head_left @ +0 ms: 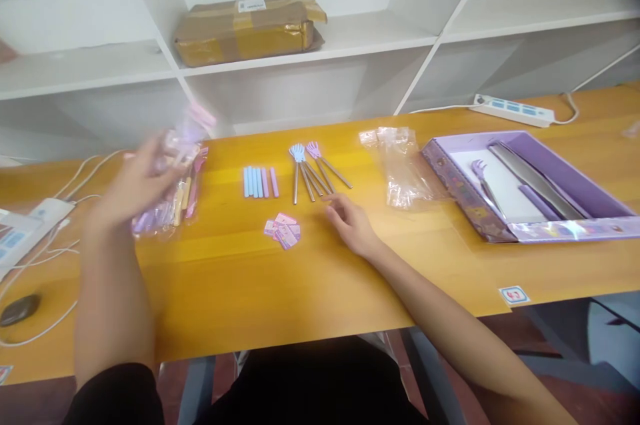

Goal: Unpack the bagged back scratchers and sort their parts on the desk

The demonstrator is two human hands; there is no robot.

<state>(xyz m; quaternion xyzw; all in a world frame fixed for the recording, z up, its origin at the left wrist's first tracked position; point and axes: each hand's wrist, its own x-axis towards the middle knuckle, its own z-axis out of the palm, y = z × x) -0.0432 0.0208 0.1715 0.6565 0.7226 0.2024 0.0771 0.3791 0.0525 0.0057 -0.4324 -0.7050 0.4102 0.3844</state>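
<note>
My left hand [143, 178], smeared by motion, grips a clear plastic packet [193, 128] with something pink in it. Below it lies a pile of clear packets [175, 208] with pink, purple and tan pieces. My right hand [350, 221] rests on the table, fingers loosely bent and holding nothing. Its fingertips are just in front of the metal rods of several back scratchers, with blue claw heads [297, 153] and purple claw heads [313, 149]. Left of these, short blue tubes [253, 182] and purple tubes [274, 183] lie in a row. Small pink cards [285, 231] overlap nearer me.
A purple open box [575, 231] at right holds a purple-clawed scratcher [483, 175] and long grey pieces [537, 178]. Flat clear bags [403, 168] lie beside it. Power strips [515, 110], cables and a black mouse [20, 309] are around; a taped parcel [250, 31] sits on the shelf.
</note>
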